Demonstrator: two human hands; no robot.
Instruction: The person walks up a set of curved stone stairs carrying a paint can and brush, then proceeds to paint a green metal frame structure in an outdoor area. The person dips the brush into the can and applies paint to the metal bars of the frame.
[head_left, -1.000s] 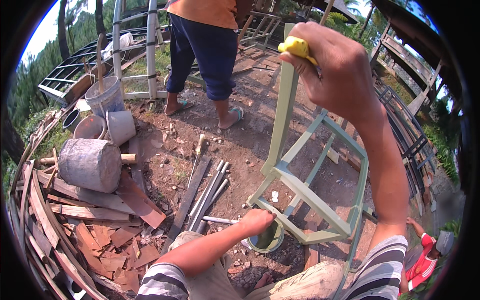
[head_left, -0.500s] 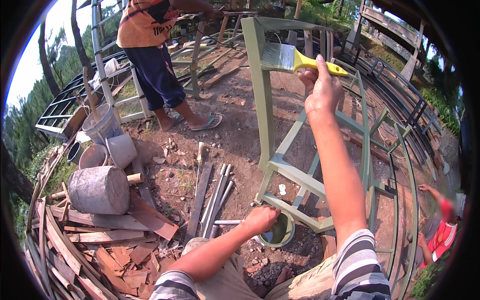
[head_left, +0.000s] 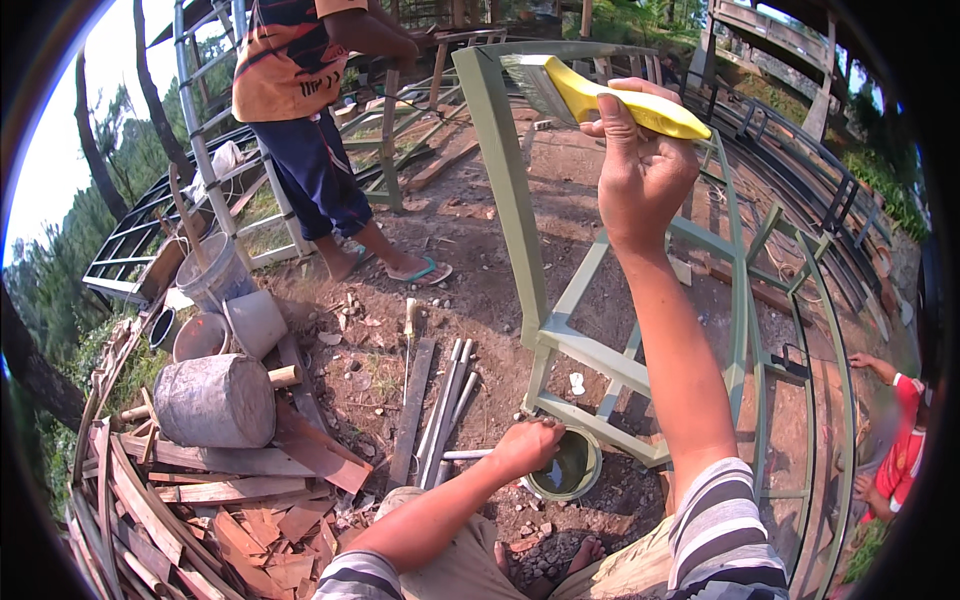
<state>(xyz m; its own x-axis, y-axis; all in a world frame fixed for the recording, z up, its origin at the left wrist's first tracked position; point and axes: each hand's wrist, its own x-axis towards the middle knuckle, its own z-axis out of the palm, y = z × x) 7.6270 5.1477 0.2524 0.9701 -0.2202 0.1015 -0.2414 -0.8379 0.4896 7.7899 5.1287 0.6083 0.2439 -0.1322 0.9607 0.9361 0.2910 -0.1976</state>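
Observation:
My right hand (head_left: 640, 165) is raised and holds a yellow-handled paintbrush (head_left: 600, 95), its bristles against the top of a green-painted metal frame (head_left: 505, 170). My left hand (head_left: 527, 445) reaches down and grips the rim of a small round can of green paint (head_left: 570, 470) on the dirt beside the frame's lower bar. The frame stands upright on bare ground in front of me.
A person in an orange shirt and blue shorts (head_left: 310, 130) stands at the back left. Buckets (head_left: 215, 275) and a grey drum (head_left: 215, 400) lie at left, above a pile of wood scraps (head_left: 200, 500). Metal bars (head_left: 445, 400) lie on the ground. Another person in red (head_left: 900, 440) crouches at right.
My right hand with the brush has moved along the frame's top, and the view has tilted upward. My left hand stays on the paint can.

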